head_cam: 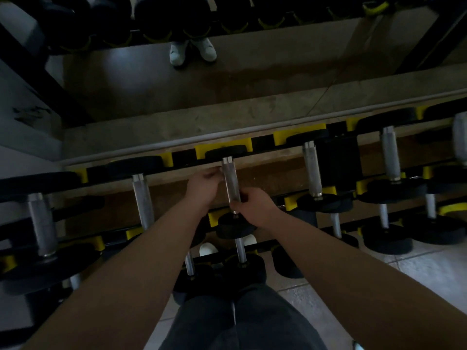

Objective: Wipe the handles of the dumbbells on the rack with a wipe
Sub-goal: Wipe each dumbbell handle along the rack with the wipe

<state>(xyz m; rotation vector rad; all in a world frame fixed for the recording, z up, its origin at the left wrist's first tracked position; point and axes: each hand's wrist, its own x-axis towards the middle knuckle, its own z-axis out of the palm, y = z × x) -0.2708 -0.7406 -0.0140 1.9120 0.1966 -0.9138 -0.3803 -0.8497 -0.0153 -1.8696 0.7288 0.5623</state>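
Step in hand, apparently: wiping handle point(230, 183) of centre dumbbell point(233, 223), top row of rack point(261, 144). Right hand point(250, 207) curled round handle's lower end; left hand point(203, 185) against upper end, grip unclear; hands apart. Wipe not visible; poss. hidden in a palm. Rec.: wrap wipe fully round; stroke end to end w/ twist to clear grooves. Handle: straight metal cylinder, rough-textured mid, smooth collars; heads point(226, 150) black, round, matte; cradles point(280, 138) yellow.
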